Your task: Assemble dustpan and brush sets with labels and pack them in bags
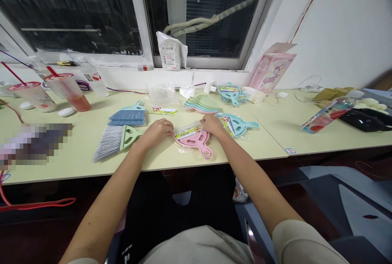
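Note:
A pink mini dustpan set (196, 139) in a clear plastic bag lies flat before me, with a green and white label card across it. My left hand (159, 131) is closed at the bag's left edge, fingertips pinched together. At its upper right corner, my right hand (212, 124) has its fingers curled on the bag. Left of my left hand are a green-handled brush (113, 139) with grey bristles and a blue brush (128, 113). Right beside my right hand lies a bagged blue dustpan set (237, 125).
Behind the hands are stacked dustpans (203, 104), label cards (163, 111), clear bags (162, 93) and more bagged blue sets (232, 93). Drink cups (69, 92) stand at the left. A bottle (330, 112) lies right, and a pink box (272, 70) stands by the wall.

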The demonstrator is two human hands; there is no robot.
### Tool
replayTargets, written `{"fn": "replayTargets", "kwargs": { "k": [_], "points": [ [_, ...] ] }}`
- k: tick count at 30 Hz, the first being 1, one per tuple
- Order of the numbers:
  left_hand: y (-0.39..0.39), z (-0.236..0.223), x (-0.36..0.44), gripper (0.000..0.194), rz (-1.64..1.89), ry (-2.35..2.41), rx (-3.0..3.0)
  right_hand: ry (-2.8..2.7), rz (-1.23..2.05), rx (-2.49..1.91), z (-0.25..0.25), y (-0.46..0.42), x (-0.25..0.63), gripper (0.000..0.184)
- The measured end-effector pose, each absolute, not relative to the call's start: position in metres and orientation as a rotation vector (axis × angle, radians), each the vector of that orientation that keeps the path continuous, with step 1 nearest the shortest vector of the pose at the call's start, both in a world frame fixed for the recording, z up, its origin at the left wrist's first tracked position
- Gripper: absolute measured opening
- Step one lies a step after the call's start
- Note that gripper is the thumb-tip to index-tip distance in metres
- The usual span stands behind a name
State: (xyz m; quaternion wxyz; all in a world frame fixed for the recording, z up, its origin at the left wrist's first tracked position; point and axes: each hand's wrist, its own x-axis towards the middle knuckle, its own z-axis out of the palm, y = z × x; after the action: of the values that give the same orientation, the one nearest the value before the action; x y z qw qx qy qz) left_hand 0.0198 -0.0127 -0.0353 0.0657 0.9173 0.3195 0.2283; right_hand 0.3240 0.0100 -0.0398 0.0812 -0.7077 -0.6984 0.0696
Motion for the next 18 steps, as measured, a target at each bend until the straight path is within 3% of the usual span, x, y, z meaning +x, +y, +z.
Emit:
{"fn": "replayTargets", "kwargs": {
  "k": [14, 18],
  "points": [
    [-0.013, -0.039, 0.021, 0.024, 0.572, 1.023, 2.712, -2.086, 0.194, -2.108, -0.042, 0.010, 0.323, 0.039],
    [-0.016, -0.040, 0.022, 0.023, 0.575, 1.141, 2.712, -1.915, 0.158, -2.125, -0.030, 0.004, 0.321, 0.056]
  ]
}}
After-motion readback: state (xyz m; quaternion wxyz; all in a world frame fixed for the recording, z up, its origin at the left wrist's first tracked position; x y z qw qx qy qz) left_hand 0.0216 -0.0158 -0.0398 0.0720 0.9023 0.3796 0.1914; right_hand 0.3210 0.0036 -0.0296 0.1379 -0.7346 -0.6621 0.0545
